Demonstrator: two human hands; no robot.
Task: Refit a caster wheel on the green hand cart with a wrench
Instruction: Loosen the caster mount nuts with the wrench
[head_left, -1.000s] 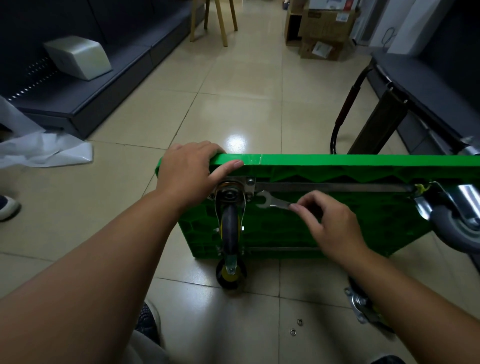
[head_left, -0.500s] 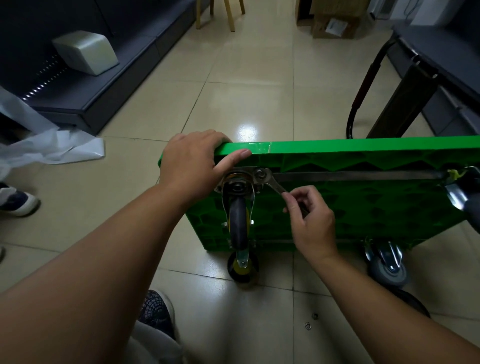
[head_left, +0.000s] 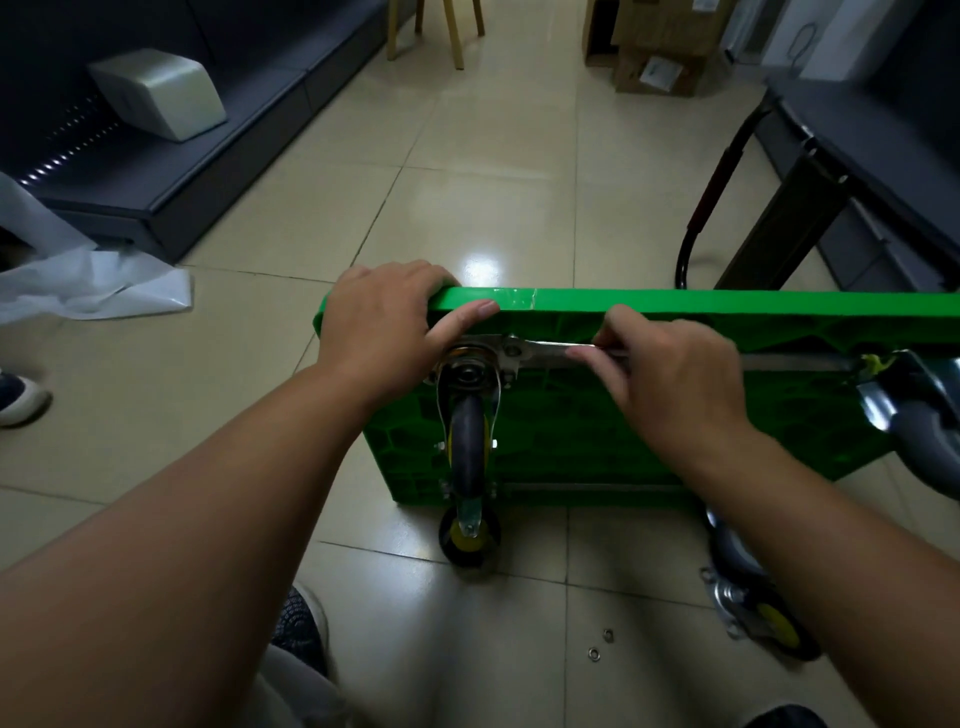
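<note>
The green hand cart (head_left: 675, 301) stands on its side on the tiled floor, underside facing me. A caster wheel (head_left: 468, 447) with a metal mounting plate sits at its upper left corner. My left hand (head_left: 384, 332) grips the cart's top edge at that corner, thumb along the rim. My right hand (head_left: 670, 374) holds a silver wrench (head_left: 550, 351), whose head sits on a bolt of the caster's plate. The wrench lies nearly level along the cart's metal bar.
A loose caster (head_left: 763, 608) lies on the floor at lower right, with small washers (head_left: 595, 653) beside it. Another mounted caster (head_left: 919, 421) sticks out at right. The cart's black handle (head_left: 711, 192), a dark shelf unit, white plastic sheet (head_left: 93, 280) and cardboard boxes (head_left: 660, 47) surround the area.
My right hand brought the wrench onto the plate's bolt, then swung its handle up from slanting down-right to nearly level. My left hand stayed on the cart's corner.
</note>
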